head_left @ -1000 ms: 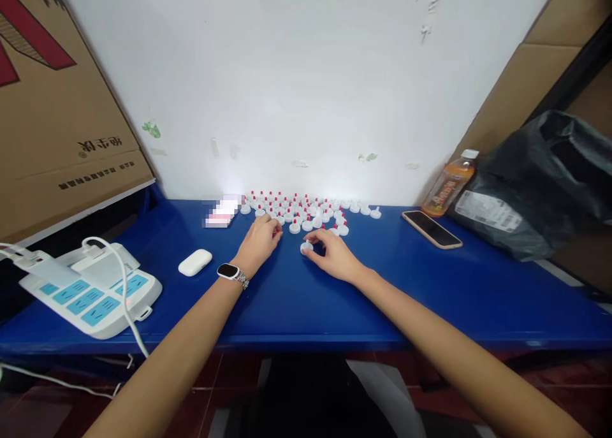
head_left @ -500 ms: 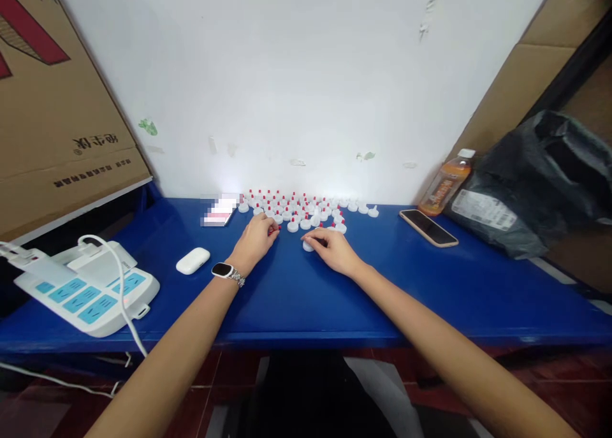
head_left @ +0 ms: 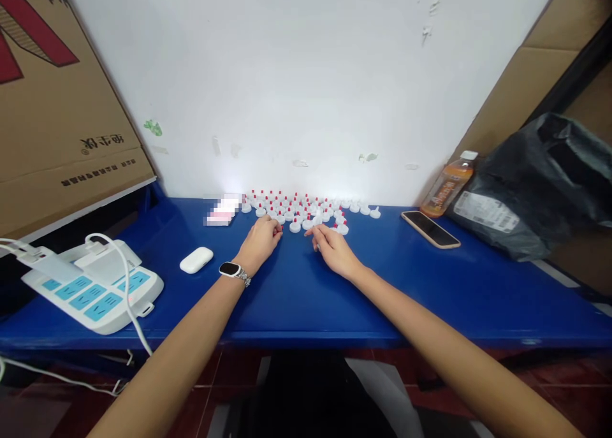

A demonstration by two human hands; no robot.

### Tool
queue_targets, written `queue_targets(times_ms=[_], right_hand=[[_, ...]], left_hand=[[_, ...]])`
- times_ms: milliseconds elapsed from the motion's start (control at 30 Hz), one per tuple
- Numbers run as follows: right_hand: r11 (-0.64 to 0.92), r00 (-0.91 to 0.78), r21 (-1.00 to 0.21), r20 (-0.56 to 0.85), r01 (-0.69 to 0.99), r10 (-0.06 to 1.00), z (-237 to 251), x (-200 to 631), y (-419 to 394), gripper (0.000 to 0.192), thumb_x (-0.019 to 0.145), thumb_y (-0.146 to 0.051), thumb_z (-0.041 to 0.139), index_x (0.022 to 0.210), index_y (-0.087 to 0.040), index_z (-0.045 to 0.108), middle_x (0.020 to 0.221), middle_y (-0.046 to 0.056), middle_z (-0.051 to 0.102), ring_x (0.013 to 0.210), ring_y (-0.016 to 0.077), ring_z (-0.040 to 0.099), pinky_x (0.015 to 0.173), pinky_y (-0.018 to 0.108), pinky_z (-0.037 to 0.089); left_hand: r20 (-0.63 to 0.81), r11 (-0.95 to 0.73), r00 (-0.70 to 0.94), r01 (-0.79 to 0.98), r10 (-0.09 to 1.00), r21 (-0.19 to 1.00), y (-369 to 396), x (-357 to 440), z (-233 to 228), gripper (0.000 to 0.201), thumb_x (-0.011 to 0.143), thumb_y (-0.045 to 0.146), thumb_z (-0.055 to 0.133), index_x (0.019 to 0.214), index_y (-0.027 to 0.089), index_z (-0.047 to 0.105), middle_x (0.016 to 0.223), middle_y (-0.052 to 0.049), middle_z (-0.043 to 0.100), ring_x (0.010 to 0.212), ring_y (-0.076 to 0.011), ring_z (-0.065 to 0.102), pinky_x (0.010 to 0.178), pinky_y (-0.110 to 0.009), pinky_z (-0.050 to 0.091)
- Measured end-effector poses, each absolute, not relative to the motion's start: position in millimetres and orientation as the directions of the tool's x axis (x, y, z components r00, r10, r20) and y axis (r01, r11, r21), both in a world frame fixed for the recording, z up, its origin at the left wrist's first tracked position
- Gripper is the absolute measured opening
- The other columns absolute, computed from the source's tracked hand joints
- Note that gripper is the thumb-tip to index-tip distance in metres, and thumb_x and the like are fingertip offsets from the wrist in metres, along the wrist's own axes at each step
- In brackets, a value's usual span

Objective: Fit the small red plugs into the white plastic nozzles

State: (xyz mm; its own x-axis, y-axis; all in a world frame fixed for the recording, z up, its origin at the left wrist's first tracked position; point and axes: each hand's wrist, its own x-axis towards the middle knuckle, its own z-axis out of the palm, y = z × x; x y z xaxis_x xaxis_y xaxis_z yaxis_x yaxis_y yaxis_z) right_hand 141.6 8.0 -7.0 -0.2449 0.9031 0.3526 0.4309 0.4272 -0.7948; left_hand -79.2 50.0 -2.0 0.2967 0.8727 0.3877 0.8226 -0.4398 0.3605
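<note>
Several small white nozzle caps (head_left: 295,227), most of them with red tips, stand in a cluster on the blue table (head_left: 306,298) near the wall. My left hand (head_left: 261,238) rests at the cluster's near left side with its fingers curled together; what they hold, if anything, is hidden. At the near right side is my right hand (head_left: 332,250), its thumb and fingers drawn together just above the table. A small pale spot shows between these fingers, too little to name. One white cap without a red tip (head_left: 375,213) stands at the right end of the cluster.
On the left are a power strip (head_left: 102,304) with white cables, a white earphone case (head_left: 196,260) and a blurred flat item (head_left: 222,211). On the right lie a phone (head_left: 430,229), an orange drink bottle (head_left: 447,186) and a dark plastic bag (head_left: 521,189). A cardboard box (head_left: 71,119) stands far left.
The white cap under my right fingers no longer shows on the table, and those fingers have lifted slightly. Red bits at my left fingertips are now out of sight. The view shifted a little.
</note>
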Motion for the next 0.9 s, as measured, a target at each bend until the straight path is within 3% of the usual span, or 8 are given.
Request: queue_targets(times_ms=[100,233,667,800,900], right_hand=[[0.373,-0.219,-0.855,0.311,0.360,0.925,-9,140,6,0.012,0.095,-0.030,0.040,0.104,-0.025,0.047,0.070,-0.006,0.056,0.065,0.0154,0.053,0.067,0.029,0.041],[0.379,-0.217,-0.881,0.326,0.283,0.920,-15,139,9,0.018,0.084,-0.022,0.043,0.100,-0.026,0.037,0.072,-0.007,0.052,0.065,0.0155,0.050,0.066,0.028,0.039],[0.381,-0.240,-0.864,0.313,0.331,0.919,-13,138,9,0.020,0.085,-0.022,0.044,0.104,-0.026,0.039,0.075,-0.006,0.053,0.066,0.0156,0.049,0.066,0.029,0.039],[0.395,-0.236,-0.851,0.328,0.346,0.915,-13,139,8,0.016,0.087,-0.025,0.044,0.101,-0.026,0.038,0.079,-0.005,0.055,0.068,0.0156,0.049,0.069,0.030,0.040],[0.401,-0.236,-0.849,0.336,0.343,0.912,-15,139,9,0.014,0.087,-0.025,0.046,0.098,-0.026,0.038,0.078,-0.005,0.054,0.068,0.0154,0.049,0.069,0.030,0.040]], left_hand=[[0.396,-0.462,0.313,0.806,0.863,0.370,47,-76,1,0.010,0.091,0.017,0.057,0.088,0.017,0.066,0.096,-0.008,0.060,0.089,-0.0230,0.061,0.084,-0.036,0.050],[0.426,-0.464,0.296,0.804,0.855,0.371,46,-76,1,0.007,0.091,0.019,0.058,0.093,0.018,0.065,0.099,-0.008,0.060,0.092,-0.0228,0.060,0.084,-0.036,0.050],[0.367,-0.443,0.305,0.810,0.878,0.385,51,-82,-5,0.011,0.090,0.016,0.058,0.087,0.017,0.069,0.090,-0.008,0.064,0.084,-0.0220,0.061,0.081,-0.035,0.049],[0.425,-0.486,0.298,0.747,0.855,0.453,51,-82,-1,0.008,0.089,0.019,0.062,0.085,0.017,0.069,0.090,-0.008,0.065,0.083,-0.0210,0.061,0.082,-0.036,0.049],[0.427,-0.483,0.249,0.609,0.869,0.629,50,-77,2,0.014,0.087,0.030,0.065,0.087,0.017,0.070,0.086,-0.007,0.069,0.077,-0.0189,0.062,0.077,-0.033,0.050]])
